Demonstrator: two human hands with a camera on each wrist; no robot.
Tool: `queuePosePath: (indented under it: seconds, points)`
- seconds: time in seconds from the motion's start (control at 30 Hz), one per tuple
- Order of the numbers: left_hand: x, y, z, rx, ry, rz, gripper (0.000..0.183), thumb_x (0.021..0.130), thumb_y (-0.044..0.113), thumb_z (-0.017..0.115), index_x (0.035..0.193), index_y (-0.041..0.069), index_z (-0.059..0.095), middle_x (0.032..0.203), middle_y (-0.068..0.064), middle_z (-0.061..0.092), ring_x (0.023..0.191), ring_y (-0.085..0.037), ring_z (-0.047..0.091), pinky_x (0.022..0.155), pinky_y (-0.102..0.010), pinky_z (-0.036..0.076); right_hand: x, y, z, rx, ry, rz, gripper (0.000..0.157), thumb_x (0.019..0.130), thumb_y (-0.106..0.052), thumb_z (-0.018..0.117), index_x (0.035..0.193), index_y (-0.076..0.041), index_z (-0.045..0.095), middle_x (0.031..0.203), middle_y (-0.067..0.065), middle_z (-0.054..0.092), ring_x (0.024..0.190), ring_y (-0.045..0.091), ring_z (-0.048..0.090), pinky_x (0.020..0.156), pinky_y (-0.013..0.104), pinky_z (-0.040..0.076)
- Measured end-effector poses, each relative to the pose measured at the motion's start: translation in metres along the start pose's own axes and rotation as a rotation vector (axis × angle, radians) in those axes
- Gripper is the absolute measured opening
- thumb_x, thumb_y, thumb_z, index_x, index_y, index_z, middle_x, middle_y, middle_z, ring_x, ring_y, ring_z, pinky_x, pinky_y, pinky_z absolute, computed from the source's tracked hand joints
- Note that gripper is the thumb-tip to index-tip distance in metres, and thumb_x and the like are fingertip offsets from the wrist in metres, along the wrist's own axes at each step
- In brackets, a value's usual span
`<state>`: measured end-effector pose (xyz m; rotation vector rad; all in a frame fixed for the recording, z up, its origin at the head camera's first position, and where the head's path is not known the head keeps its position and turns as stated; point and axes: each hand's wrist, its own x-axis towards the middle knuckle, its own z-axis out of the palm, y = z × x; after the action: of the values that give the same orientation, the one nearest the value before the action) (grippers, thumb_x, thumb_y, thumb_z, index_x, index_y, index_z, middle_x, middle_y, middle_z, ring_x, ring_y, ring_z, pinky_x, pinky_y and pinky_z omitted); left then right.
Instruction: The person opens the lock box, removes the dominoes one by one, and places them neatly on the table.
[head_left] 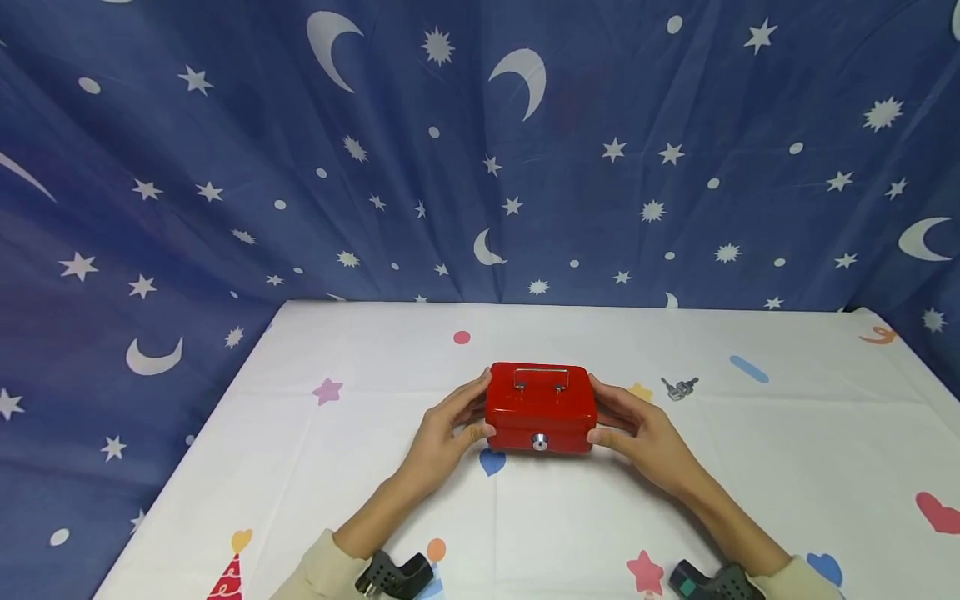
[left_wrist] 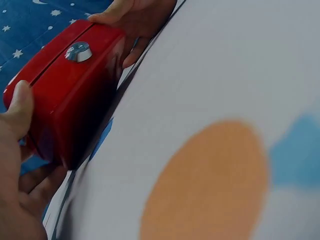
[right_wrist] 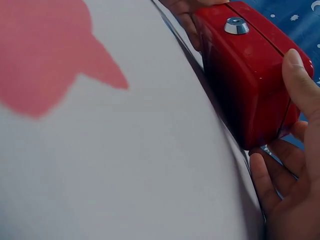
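Note:
A red metal cash box with a closed lid is held between both hands. On its lid lies a thin wire handle, and a round silver lock sits on the front. My left hand grips the left end, thumb at the front and fingers along the side. The right hand grips the opposite end in the same way. In both wrist views the box's dark underside shows, so it appears slightly raised off the cloth. Some fingertips are hidden behind the box.
A small bunch of keys lies on the table to the right of the box. White cloth printed with coloured shapes covers the table. Behind it hangs a blue curtain with moons and stars.

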<state>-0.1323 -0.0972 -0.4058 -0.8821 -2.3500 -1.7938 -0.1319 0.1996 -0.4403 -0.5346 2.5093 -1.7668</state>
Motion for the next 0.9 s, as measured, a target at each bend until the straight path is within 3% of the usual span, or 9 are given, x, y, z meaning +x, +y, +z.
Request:
queuePosePath:
  seconds: [0.4,0.67,0.8,0.9]
  points:
    - [0.003,0.006,0.008,-0.012,0.105,0.015,0.058,0.083,-0.006,0.066,0.136,-0.011,0.043,0.131,-0.028,0.051,0.111,-0.041,0.058,0.091,-0.048,0.046,0.001,-0.006,-0.002,0.001,0.019,0.037,0.063,0.088,-0.021,0.071,0.143,-0.005,0.044,0.134,0.012,0.055,0.114,0.024,0.059,0.088,0.022,0.049]
    - [0.002,0.01,0.011,-0.04,0.148,-0.046,0.056,0.083,-0.005,0.067,0.134,-0.011,0.046,0.122,-0.025,0.056,0.104,-0.038,0.062,0.081,-0.04,0.054,0.001,-0.011,-0.002,-0.035,0.045,0.07,0.06,0.088,-0.026,0.07,0.139,-0.003,0.048,0.127,0.013,0.06,0.109,0.022,0.063,0.086,0.021,0.049]
    - [0.003,0.013,0.011,-0.032,0.161,-0.087,0.055,0.083,-0.002,0.068,0.134,-0.008,0.049,0.119,-0.023,0.058,0.101,-0.037,0.064,0.067,-0.044,0.057,0.003,-0.013,-0.002,-0.026,0.039,0.092,0.056,0.091,-0.025,0.067,0.138,-0.001,0.049,0.124,0.015,0.062,0.108,0.024,0.063,0.087,0.02,0.049]
    - [0.006,0.013,0.009,-0.002,0.161,-0.102,0.053,0.084,0.001,0.069,0.133,-0.006,0.051,0.118,-0.021,0.059,0.098,-0.035,0.065,0.067,-0.045,0.057,0.004,-0.016,-0.002,-0.042,0.042,0.112,0.054,0.092,-0.026,0.065,0.137,0.001,0.05,0.123,0.017,0.062,0.107,0.025,0.063,0.085,0.023,0.051]
